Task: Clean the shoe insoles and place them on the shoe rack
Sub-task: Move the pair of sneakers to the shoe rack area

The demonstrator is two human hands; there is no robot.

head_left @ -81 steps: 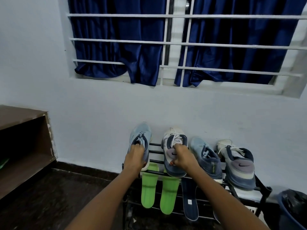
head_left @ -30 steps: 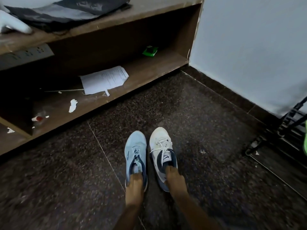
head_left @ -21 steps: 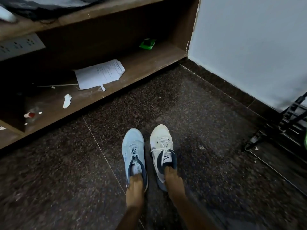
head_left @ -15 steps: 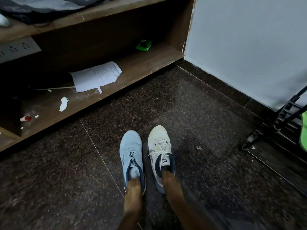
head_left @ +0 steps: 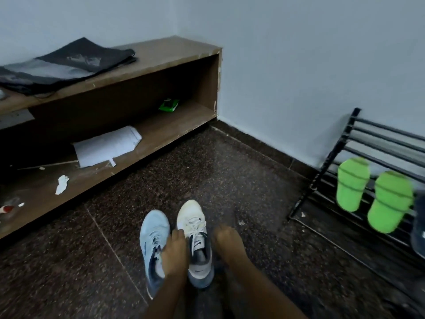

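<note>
Two shoes stand side by side on the dark floor, a light blue shoe and a white shoe with a dark heel. My left hand hovers over the gap between them, fingers stretched forward, partly covering the blue shoe's collar. My right hand is blurred, just right of the white shoe, holding nothing. At the right, the black metal shoe rack carries two green insoles leaning on its bars. A dark insole shows at the frame's right edge.
A low wooden shelf unit runs along the left wall, with a dark folded cloth on top. Papers, a green packet and scraps lie on its lower board. The white wall meets the floor behind.
Both hands gripped the shoes at their heels on the floor; now they have let go, and the right hand has shifted right. The view has swung toward the rack.
</note>
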